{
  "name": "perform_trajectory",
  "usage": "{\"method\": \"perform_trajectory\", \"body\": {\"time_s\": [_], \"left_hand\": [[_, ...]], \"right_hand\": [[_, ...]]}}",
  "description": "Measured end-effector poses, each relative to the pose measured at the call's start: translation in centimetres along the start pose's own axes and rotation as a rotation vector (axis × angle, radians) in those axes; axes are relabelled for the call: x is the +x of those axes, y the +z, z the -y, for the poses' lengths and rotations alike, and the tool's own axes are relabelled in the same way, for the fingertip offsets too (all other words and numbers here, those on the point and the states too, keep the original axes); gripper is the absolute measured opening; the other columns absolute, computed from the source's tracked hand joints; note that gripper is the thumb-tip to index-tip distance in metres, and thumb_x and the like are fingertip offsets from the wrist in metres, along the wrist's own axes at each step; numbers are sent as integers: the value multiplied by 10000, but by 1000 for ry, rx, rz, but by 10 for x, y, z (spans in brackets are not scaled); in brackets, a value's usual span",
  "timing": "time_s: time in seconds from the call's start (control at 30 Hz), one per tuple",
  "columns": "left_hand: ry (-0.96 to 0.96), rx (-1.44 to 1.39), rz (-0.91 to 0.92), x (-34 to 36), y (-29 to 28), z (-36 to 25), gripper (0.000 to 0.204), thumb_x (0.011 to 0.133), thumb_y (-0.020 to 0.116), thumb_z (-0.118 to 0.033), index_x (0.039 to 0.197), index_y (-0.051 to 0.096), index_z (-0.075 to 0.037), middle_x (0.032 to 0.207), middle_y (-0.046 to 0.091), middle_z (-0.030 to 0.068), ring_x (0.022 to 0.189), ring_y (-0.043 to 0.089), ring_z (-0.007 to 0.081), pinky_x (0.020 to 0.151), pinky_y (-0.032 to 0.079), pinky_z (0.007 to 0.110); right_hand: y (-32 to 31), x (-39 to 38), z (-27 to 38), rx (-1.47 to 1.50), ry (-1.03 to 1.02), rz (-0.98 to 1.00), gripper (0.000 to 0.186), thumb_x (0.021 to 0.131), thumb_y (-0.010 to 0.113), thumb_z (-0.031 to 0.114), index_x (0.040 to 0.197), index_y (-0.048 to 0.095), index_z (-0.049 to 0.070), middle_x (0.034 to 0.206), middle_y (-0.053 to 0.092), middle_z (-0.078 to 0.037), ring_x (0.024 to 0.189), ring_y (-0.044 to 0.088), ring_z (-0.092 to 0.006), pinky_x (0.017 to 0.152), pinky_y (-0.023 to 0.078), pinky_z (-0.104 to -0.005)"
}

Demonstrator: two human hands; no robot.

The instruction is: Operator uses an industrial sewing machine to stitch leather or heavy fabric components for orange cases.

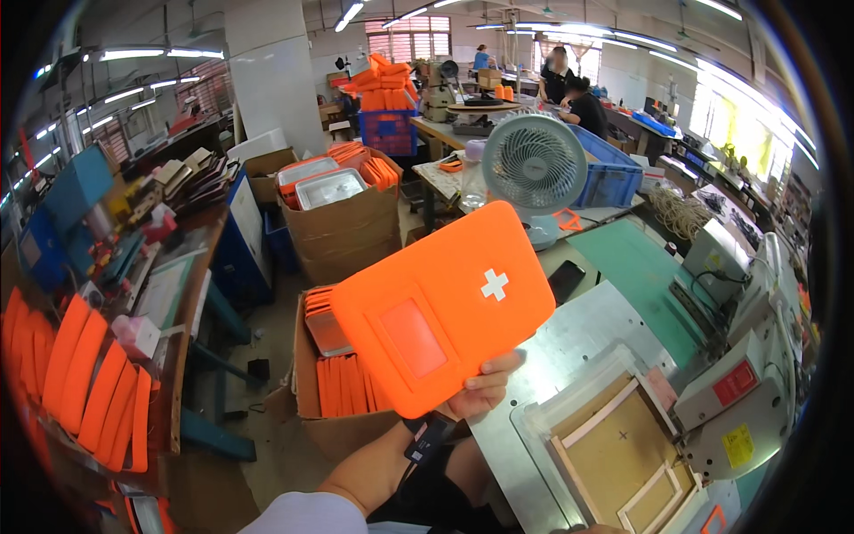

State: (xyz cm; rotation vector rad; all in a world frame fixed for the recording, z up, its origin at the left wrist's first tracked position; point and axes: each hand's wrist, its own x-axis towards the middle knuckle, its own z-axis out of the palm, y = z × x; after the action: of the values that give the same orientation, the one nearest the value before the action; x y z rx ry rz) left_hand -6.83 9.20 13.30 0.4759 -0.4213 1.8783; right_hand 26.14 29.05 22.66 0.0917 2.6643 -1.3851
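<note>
My left hand [485,389] grips an orange first-aid case [471,294] by its lower edge, the fingers curled at its lower right corner. The case is tilted and its front faces me, with a white cross and a recessed rectangular window. A black device is strapped to my left wrist. To the right, a sewing-type machine [734,400] stands over a metal work plate [569,365] with a wood-edged template frame [623,436]. At the bottom edge only a sliver of my right hand [598,529] shows, near that frame; its fingers are cut off.
Cardboard boxes [347,231] of orange pieces and metal trays stand left of centre. More orange pieces [89,383] are stacked at far left by a cluttered bench. A grey fan [536,165], phone [567,281] and blue crate [605,169] lie beyond. Other people work at the back.
</note>
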Motion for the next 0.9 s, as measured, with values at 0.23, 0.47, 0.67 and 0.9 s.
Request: {"method": "perform_trajectory", "body": {"time_s": [0.23, 0.47, 0.67, 0.9], "left_hand": [[17, 52, 1, 1, 2, 6, 263, 1034, 415, -238, 942, 507, -9, 808, 496, 69, 530, 563, 131, 544, 405, 233], [-12, 28, 18, 0, -3, 2, 239, 1013, 474, -246, 937, 506, -22, 823, 489, 83, 552, 528, 157, 556, 466, 234], [-2, 59, 0, 3, 3, 5, 268, 1037, 415, -246, 928, 509, -20, 790, 489, 66, 510, 563, 129, 517, 435, 230], [-27, 44, 61, 4, -2, 2, 246, 1019, 469, -260, 964, 499, -22, 820, 491, 85, 571, 559, 164, 565, 485, 239]], "right_hand": [[3, -3, -1, -6, -2, -23, 193, 903, 582, -27, 1079, 658, -46, 863, 659, -116, 662, 629, -168, 607, 509, -280], [2, -3, -2, -11, -3, -16, 192, 905, 581, -31, 1079, 663, -33, 868, 661, -112, 661, 635, -159, 602, 512, -268], [2, -3, -3, -9, 12, -21, 189, 904, 583, -32, 1074, 666, -29, 856, 660, -103, 644, 632, -152, 580, 508, -264], [3, -3, -2, 1, 24, -22, 186, 900, 585, -38, 1066, 668, -30, 844, 658, -98, 634, 626, -145, 570, 503, -260]]}}
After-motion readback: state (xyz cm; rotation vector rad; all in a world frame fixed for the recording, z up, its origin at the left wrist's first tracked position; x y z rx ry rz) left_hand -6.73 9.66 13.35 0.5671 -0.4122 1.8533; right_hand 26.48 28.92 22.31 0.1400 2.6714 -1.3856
